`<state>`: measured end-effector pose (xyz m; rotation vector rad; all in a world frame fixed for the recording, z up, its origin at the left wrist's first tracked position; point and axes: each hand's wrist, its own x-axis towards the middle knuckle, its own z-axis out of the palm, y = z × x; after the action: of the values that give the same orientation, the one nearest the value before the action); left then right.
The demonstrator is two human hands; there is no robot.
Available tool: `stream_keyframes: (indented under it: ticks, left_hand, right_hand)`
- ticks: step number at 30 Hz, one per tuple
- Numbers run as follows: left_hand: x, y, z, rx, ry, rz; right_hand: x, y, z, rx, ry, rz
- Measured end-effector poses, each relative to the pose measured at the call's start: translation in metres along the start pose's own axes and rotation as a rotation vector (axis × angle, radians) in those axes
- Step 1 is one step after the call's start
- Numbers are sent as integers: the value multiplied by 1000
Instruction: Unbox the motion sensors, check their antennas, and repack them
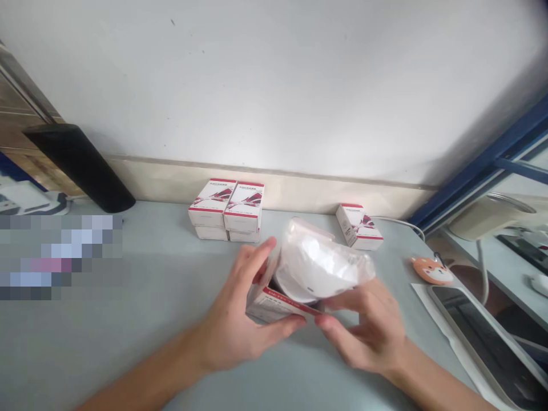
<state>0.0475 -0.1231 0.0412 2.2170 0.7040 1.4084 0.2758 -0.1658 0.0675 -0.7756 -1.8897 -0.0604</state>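
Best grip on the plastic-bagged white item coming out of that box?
Probably the bulging upper part of the plastic-bagged white item, from above and the right, where the right hand is. That part stands proud and tilted out of the open red-and-white box, whose lower end sits in the left hand. Grip firmly: the bag looks loose.

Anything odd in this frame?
The white-and-red box by the wall sits turned at an angle, apart from the neatly stacked matching boxes. A pixelated patch also hides part of the desk at left.
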Motion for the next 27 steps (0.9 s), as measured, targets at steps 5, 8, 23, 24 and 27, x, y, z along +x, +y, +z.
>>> stream_keyframes:
  ticks: [5,8,23,24,27]
  left_hand:
    - [6,-1,-5,15,9,91]
    - [14,1,-9,44,-14,166]
    - [5,0,2,-52,45,96]
    - [5,1,3,-63,39,93]
    - [6,1,4,-22,73,183]
  right_hand:
    - [0,1,-1,12,-87,44]
    - [-1,2,-1,140,-74,86]
    - [4,49,-18,-56,35,362]
    - [5,55,-20,-83,20,410]
    - [7,58,-22,-59,53,414]
